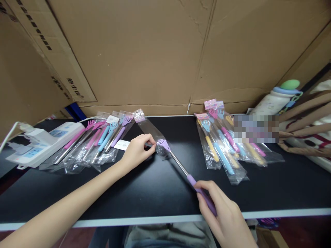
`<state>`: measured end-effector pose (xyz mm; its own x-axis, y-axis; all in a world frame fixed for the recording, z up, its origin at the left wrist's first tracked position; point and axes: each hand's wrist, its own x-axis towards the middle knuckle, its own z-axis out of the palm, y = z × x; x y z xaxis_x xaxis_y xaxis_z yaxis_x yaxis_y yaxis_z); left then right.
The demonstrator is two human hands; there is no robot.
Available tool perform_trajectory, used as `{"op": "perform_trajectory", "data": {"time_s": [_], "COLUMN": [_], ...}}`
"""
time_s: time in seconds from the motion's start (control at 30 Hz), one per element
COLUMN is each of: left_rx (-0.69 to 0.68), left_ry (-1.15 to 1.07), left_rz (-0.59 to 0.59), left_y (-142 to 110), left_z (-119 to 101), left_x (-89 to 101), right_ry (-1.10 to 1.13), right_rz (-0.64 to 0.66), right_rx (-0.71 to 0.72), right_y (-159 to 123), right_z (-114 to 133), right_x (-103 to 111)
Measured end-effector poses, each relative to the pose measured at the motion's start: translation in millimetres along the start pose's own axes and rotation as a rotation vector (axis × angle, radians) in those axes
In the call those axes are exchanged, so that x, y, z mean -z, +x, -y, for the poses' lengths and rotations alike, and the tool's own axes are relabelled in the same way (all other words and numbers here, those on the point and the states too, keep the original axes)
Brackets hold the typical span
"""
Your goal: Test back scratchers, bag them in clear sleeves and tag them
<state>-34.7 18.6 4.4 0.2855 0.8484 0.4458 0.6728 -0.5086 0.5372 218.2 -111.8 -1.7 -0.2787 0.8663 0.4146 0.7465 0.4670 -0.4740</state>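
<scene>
My right hand (pixel 224 215) is closed round the purple handle of a back scratcher (pixel 178 164), whose metal shaft runs up-left to a purple claw head. That head sits at the open mouth of a clear plastic sleeve (pixel 150 131) lying on the black table (pixel 144 193). My left hand (pixel 137 150) pinches the sleeve's open end right beside the claw head.
A heap of bagged pink, blue and purple scratchers (pixel 98 141) lies at the left beside a white power strip (pixel 43 143). More bagged scratchers (pixel 219 144) lie at the right. A bottle (pixel 278 98) and a striped bag (pixel 307 124) stand far right. Cardboard (pixel 155 51) walls the back.
</scene>
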Motion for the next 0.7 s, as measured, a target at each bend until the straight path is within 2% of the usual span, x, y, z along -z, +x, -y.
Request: {"op": "perform_trajectory", "data": {"time_s": [0.1,0.23,0.43,0.7], "left_rx": [0.051,0.090,0.034,-0.005], "left_ry": [-0.062,0.041,0.032,0.100], "left_rz": [0.002,-0.009,0.020,0.064], "left_y": [0.2,-0.2,0.4,-0.2], "left_z": [-1.8,-5.2,-2.2,1.2], "left_x": [0.3,1.0,0.0,-1.2], "right_ry": [-0.047,-0.113,-0.165,0.013], "right_rz": [0.009,0.025,0.005,0.064], "right_rx": [0.000,-0.028,0.021,-0.035], "right_y": [-0.5,-2.5,2.6,8.4], "right_z": [1.7,5.7,0.5,-12.4], "right_x": [-1.0,-3.8,-1.8,9.9]}}
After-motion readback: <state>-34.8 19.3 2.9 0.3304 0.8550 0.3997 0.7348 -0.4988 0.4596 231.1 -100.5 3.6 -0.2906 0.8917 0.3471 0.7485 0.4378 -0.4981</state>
